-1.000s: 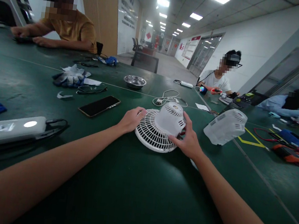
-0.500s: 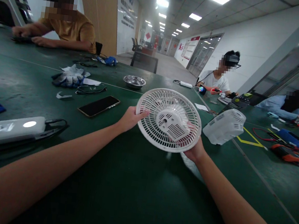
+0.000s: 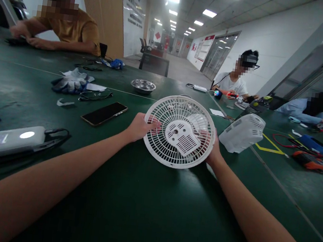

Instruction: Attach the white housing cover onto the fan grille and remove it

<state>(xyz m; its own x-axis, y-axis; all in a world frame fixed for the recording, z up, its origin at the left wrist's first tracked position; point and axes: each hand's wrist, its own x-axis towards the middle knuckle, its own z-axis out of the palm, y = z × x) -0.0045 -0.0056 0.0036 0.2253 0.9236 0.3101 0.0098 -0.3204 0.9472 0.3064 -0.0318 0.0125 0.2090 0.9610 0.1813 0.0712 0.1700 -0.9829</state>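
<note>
Between my two hands is a white round fan grille (image 3: pixel 183 138), tilted so its slotted centre plate faces me. My left hand (image 3: pixel 140 128) grips the left rim, thumb on the front. On the right side my right hand (image 3: pixel 213 149) holds the grille from behind; its fingers show only partly through the bars. The white motor housing at the back of the grille is mostly hidden. A separate white plastic housing (image 3: pixel 242 132) with vent slots stands on the green table just right of my right hand.
To the left lie a smartphone (image 3: pixel 104 113), a white power box (image 3: pixel 6 144) with a black cable, and work gloves (image 3: pixel 73 81). A steel bowl (image 3: pixel 143 86) stands beyond. At right are an orange-black tool (image 3: pixel 312 161) and yellow tape. Several people sit around the table.
The grille, earlier face down on the table with its housing up, has been lifted and turned so its inner side faces me. Both hands stayed on it. The view shifted slightly.
</note>
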